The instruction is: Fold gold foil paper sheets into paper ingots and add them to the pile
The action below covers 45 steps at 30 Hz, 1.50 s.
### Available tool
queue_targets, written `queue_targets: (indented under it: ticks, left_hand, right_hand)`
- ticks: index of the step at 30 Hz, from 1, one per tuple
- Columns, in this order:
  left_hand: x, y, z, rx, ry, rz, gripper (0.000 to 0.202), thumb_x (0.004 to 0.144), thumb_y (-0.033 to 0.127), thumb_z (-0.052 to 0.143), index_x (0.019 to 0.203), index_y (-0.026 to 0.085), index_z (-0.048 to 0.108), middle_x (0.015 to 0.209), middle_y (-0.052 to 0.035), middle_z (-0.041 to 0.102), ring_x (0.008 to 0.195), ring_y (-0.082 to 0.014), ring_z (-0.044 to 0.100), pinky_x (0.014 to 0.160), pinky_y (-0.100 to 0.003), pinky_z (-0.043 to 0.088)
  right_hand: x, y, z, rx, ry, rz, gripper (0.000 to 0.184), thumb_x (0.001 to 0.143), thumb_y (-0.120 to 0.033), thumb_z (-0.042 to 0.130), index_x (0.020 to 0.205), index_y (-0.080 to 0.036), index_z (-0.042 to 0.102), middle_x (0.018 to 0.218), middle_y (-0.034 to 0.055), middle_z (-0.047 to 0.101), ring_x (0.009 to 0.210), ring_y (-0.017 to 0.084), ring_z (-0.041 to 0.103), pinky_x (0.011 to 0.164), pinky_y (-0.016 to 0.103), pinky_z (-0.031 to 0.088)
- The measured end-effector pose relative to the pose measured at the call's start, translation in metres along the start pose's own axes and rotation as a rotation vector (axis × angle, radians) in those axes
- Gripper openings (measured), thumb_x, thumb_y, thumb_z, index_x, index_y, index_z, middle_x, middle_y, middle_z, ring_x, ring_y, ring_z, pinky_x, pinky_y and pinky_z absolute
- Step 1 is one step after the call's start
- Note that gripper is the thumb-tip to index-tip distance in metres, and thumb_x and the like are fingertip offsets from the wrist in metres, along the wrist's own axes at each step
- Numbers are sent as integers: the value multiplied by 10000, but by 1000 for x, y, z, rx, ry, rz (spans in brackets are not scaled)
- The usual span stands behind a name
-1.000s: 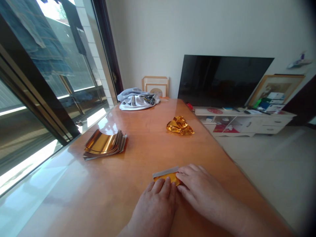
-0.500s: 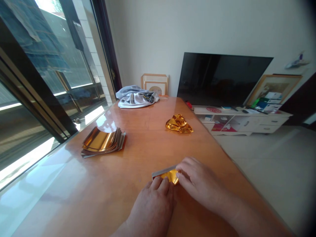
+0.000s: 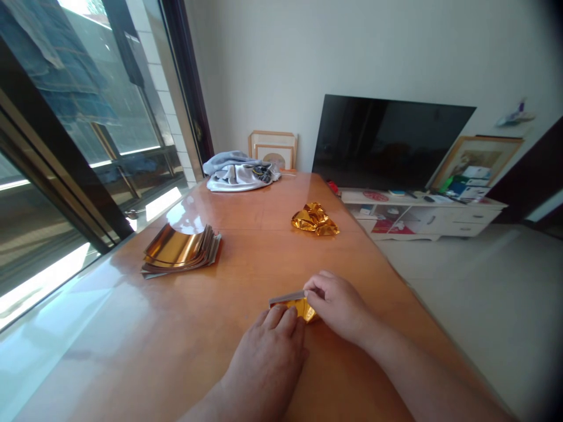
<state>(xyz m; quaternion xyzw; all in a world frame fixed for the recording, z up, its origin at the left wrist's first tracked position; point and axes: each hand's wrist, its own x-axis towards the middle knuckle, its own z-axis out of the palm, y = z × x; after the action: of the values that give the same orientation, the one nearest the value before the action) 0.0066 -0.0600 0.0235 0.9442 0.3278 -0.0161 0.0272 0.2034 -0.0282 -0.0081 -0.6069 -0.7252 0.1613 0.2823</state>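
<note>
Handling likely light, creasable, slick: gold foil paper, best taken by edges; right grip pinching grey border, left grip pressing, unclenched.

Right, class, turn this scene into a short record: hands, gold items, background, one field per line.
Left hand: fingers resting on the gold sheet
Right hand: pinching the sheet's grey edge
Stack of gold sheets: left side of the table
Crumpled gold foil: beyond the hands
Far end: pale cloth bundle
Background: dark television, white cabinet
</note>
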Motion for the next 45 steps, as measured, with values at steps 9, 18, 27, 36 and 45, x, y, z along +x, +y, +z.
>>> queue_targets:
  ticks: [9,18,27,36,45]
  left_hand:
    - [1,-1,9,-73,26,-21,289,971,258,454,1121,176,686,1293,-137,597,1257,-285,497,1066,-446,417]
    - [2,0,21,-34,67,-38,378,1008,265,387,1303,169,603,1298,-130,593,1192,-289,538,1017,-443,473]
    - [1,-2,34,47,127,8,411,1000,236,397,1366,119,545,1333,-147,579,1217,-293,526,976,-412,487]
    - [2,-2,42,55,133,5,396,998,250,400,1324,118,581,1354,-162,566,1185,-289,547,978,-402,455]
    - [1,-1,38,10,141,17,365,990,253,421,1264,109,615,1192,-149,623,1147,-277,548,933,-375,464]
  right_hand:
    - [-1,7,6,-6,17,44,136,865,-197,552,782,-224,657,804,5,639,763,161,571,658,257,380]
    - [0,7,7,-20,19,60,136,865,-221,539,777,-231,643,811,4,645,764,164,576,647,260,372]
    - [-1,6,8,-31,6,82,165,883,-270,512,792,-235,646,817,10,649,768,176,591,654,273,389]
    - [0,6,10,-31,-4,85,173,878,-289,506,772,-234,631,809,3,647,750,174,595,649,279,393]
    - [1,10,11,-39,-16,81,184,887,-312,508,789,-233,642,832,8,652,766,179,605,660,284,407]
